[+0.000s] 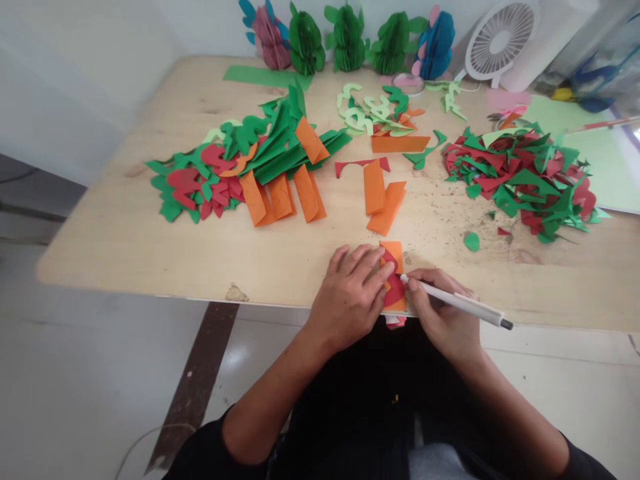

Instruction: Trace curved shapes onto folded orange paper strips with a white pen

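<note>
My left hand (350, 290) lies with its fingers spread over a red paper cut-out (395, 290), pressing it onto a folded orange paper strip (393, 249) at the table's front edge. Part of the cut-out is hidden beneath the fingertips. A white pen (463, 303) is gripped in my right hand (445, 313), its tip touching the right edge of the red shape. Just beyond the hands lie two folded orange pieces (383, 200), one overlapping the other.
Left on the table (115, 247) lie green and red cut-outs (215, 173) with folded orange strips. Red and green scraps (530, 173) are heaped at the right. Along the wall stand green paper figures (347, 40) and a white fan (500, 41).
</note>
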Demonstrator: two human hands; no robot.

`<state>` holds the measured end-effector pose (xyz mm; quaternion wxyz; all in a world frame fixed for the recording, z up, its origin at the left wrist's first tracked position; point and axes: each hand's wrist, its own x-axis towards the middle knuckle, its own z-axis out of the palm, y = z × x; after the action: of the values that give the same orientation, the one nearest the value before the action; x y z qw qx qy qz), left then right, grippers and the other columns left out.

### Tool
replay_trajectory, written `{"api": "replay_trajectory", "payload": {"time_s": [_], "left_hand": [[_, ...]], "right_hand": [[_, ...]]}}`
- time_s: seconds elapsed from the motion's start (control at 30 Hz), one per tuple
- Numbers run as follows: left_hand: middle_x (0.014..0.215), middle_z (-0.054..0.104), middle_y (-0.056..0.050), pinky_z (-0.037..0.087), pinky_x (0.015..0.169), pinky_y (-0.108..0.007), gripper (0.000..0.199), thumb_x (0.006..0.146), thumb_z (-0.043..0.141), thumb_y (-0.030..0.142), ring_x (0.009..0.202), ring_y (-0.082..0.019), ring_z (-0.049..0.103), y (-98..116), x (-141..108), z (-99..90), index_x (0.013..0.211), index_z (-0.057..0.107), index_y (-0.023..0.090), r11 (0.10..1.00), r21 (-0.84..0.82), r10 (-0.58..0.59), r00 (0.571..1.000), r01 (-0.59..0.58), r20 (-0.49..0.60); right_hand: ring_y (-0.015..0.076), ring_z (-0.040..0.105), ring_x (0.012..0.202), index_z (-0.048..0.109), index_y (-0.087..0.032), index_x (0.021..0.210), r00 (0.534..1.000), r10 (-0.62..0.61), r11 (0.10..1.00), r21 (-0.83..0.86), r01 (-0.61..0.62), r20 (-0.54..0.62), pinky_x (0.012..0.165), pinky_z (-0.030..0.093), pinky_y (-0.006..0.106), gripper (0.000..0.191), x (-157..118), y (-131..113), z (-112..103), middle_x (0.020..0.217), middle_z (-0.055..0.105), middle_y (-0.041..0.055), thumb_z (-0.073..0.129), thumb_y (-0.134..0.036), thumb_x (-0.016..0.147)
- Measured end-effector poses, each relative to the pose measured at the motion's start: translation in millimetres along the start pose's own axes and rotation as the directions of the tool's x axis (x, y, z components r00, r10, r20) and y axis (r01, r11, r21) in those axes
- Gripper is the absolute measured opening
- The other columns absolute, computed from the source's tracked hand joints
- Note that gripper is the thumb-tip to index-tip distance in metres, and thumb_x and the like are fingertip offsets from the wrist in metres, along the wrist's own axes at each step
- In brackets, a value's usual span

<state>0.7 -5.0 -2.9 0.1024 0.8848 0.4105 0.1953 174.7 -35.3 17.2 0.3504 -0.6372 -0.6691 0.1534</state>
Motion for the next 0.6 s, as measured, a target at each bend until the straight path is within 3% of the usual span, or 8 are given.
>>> {"api": "replay_trajectory", "payload": {"time_s": [0.3,0.6], "left_hand": [[0.139,0.058,-0.012,0.034,0.111,-0.055,0.035,0.096,0.043,0.024,0.13,-0.03,0.049,0.2,-0.3,0.3,0.125,0.063,0.016,1.0,0.008,-0.004,1.0,0.004,-0.005],[0.139,0.058,-0.013,0.033,0.112,-0.055,0.035,0.097,0.042,0.024,0.13,-0.03,0.048,0.9,0.4,-0.2,0.123,0.064,0.015,1.0,0.004,-0.008,1.0,0.008,-0.001]], "right_hand": [[0.0163,0.069,0.067,0.067,-0.022,0.083,0.994,0.083,0.995,0.052,-0.087,0.072,0.063,0.053,0.028,0.016,-0.1,4.4,-2.8,0.078,0.075,0.0026,0.057,-0.033,0.089],[0.0162,0.07,0.067,0.066,-0.022,0.082,0.997,0.063,0.997,0.038,-0.065,0.049,0.064,0.053,0.028,0.014,-3.7,3.9,-6.5,0.076,0.075,0.0019,0.057,-0.03,0.09]]}}
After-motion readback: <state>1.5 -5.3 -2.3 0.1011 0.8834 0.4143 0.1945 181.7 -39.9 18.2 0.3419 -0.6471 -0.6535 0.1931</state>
